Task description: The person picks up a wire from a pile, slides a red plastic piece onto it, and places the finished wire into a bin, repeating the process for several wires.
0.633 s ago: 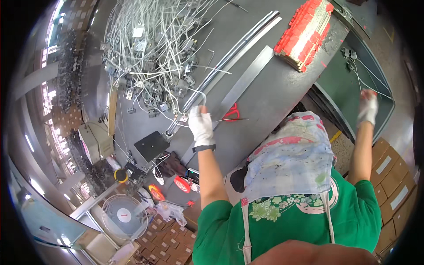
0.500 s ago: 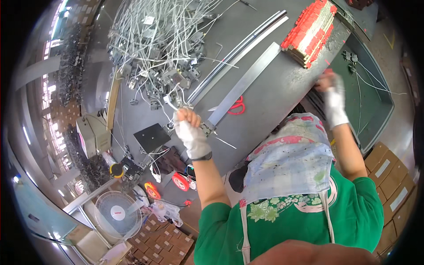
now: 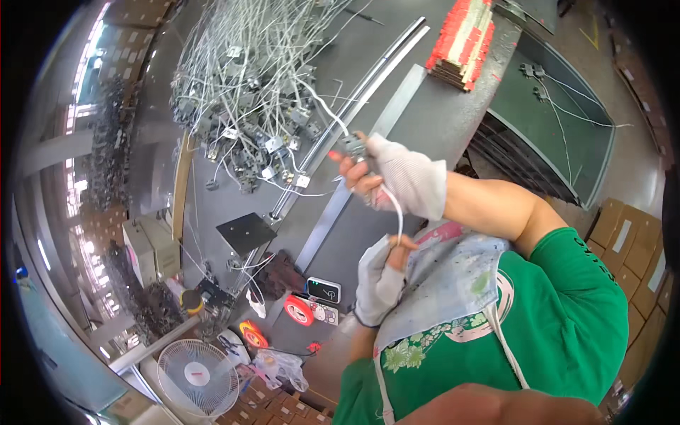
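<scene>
My right hand, in a white fingerless glove, grips a small grey metal connector above the bench. A white cable runs down from beneath that hand to my left hand. The left, gloved too, is closer to my body, with thumb and fingers pinched on the cable. Another white cable reaches from the connector toward the pile of white cables and grey metal fittings at the far left. My right hand covers part of the connector and cable.
Long metal rails and a flat metal bar lie across the bench. A red-and-cream stack stands at the far right, beside a green bin. Nearer left are a black plate, tape roll, phone and fan.
My right hand has come left from beside the green bin and now holds the connector. My left hand has left the rail end, moving toward my body. The red-handled scissors are no longer visible.
</scene>
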Available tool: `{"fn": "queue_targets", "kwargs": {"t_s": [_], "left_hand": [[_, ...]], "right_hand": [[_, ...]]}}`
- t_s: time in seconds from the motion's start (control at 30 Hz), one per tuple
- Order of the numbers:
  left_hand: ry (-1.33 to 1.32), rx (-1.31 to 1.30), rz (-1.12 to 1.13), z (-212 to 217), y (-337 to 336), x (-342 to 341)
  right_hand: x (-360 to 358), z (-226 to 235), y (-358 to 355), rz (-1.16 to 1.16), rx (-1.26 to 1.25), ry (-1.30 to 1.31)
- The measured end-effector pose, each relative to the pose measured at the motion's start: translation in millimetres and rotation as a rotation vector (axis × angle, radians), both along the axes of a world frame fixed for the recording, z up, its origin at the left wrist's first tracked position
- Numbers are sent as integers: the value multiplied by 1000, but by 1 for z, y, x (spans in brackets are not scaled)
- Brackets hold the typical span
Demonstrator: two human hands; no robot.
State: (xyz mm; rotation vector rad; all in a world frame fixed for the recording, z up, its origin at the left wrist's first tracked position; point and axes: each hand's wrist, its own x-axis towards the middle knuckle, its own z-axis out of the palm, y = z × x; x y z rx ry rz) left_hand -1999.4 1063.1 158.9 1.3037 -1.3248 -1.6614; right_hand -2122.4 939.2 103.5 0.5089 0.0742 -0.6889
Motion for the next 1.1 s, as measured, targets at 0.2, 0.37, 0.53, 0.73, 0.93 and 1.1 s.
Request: {"fn": "queue_targets", "kwargs": {"t_s": [0.2,0.37,0.53,0.73,0.93,1.1], "left_hand": [[270,84,280,-20,-8,-6],[119,105,402,-40,4,12],[173,134,117,-25,20,5],[-27,25,-255,-19,-6,-21],[-84,-7,-174,-57,-21,-44],[-502,-357,-295,-115,-67,-71]], "right_hand": [[23,-14,-14,-6,-92,759],[-7,-44,2,37,-81,914],[-17,-58,21,-52,-204,734],[-49,-19,3,-309,-313,1041],[-136,38,-17,-873,-309,839],[-193,-44,-20,-966,-58,910]]}}
